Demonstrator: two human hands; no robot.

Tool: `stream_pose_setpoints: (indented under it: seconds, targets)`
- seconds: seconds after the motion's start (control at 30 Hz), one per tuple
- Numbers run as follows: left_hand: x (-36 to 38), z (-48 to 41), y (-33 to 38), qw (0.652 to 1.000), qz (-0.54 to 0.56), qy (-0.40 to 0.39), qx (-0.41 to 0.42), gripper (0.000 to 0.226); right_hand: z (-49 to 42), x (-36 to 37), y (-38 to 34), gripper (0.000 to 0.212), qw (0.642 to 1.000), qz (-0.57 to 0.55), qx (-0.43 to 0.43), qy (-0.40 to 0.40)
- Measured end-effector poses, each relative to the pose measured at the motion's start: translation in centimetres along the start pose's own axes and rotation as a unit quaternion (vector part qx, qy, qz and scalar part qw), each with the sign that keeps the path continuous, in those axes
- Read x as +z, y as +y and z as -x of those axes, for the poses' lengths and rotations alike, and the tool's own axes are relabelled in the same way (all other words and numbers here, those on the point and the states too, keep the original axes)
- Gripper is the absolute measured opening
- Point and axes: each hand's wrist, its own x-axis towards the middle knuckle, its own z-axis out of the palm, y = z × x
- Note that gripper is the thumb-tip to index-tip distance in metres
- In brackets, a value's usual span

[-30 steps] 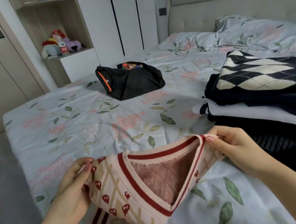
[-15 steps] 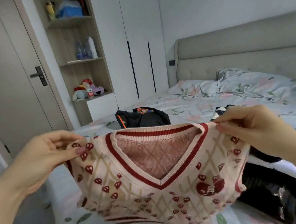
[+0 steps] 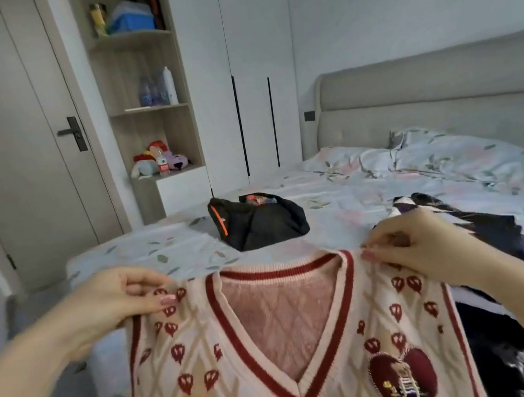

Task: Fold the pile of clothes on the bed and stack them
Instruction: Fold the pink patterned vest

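A pink knitted V-neck vest (image 3: 211,369) with dark red hearts and red trim hangs spread out in front of me, held up by its two shoulders. My left hand (image 3: 126,300) pinches the left shoulder. My right hand (image 3: 411,250) pinches the right shoulder. A black garment with an orange stripe (image 3: 257,222) lies folded in the middle of the bed (image 3: 371,188). At the right edge lies a pile of dark clothes (image 3: 497,238), partly hidden behind my right arm and the vest.
The floral sheet covers the bed, with pillows (image 3: 434,155) at the grey headboard (image 3: 425,95). A door (image 3: 7,141), an open shelf unit (image 3: 145,90) with bottles and soft toys, and white wardrobes (image 3: 234,66) stand behind the bed.
Both hands have lifted the vest off the bed and pulled its shoulders apart, so it now hangs open and flat. The view has tilted upward toward the room.
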Motion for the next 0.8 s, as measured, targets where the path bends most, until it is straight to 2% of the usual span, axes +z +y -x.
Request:
stream_pose_setpoints:
  seconds: [0.07, 0.2, 0.3, 0.4, 0.5, 0.57, 0.63, 0.73, 0.8]
  targets:
    - [2.9, -3.2, -5.7, 0.997, -0.048, -0.01, -0.062, 0.024, -1.6, 5.5, 4.4, 0.021, 0.998, 0.021, 0.026, -0.051]
    - [9.1, -8.4, -17.7, 0.986, -0.102, -0.026, -0.127, 0.032, -2.8, 17.0, 13.1, 0.021, 0.985, 0.067, 0.085, -0.133]
    - [12.9, -11.2, -22.8, 0.983, -0.112, -0.022, -0.144, 0.011, -2.8, 23.1, 17.3, 0.012, 0.974, 0.103, 0.11, -0.17]
    - [14.3, -13.1, -24.1, 0.98, -0.159, 0.007, -0.12, 0.029, -2.8, 26.3, 19.5, 0.018, 0.966, 0.155, 0.108, -0.175]
    - [14.0, -13.8, -24.2, 0.963, -0.252, -0.058, -0.079, 0.038, -3.3, 27.5, 20.3, 0.027, 0.962, 0.191, 0.082, -0.179]
    - [13.4, -14.2, -24.3, 0.943, -0.318, -0.089, -0.05, 0.04, -3.6, 27.3, 20.8, 0.042, 0.968, 0.152, 0.082, -0.183]
    - [13.3, -14.6, -24.2, 0.937, -0.335, -0.09, -0.031, 0.037, -3.8, 26.8, 21.1, 0.058, 0.963, 0.156, 0.085, -0.202]
    - [13.4, -15.7, -23.8, 0.922, -0.388, -0.008, 0.01, 0.034, -5.0, 26.9, 21.3, 0.061, 0.939, 0.28, 0.054, -0.193]
    - [13.0, -17.2, -23.7, 0.871, -0.483, 0.073, 0.049, 0.032, -6.6, 27.1, 21.4, 0.058, 0.933, 0.339, 0.0, -0.122]
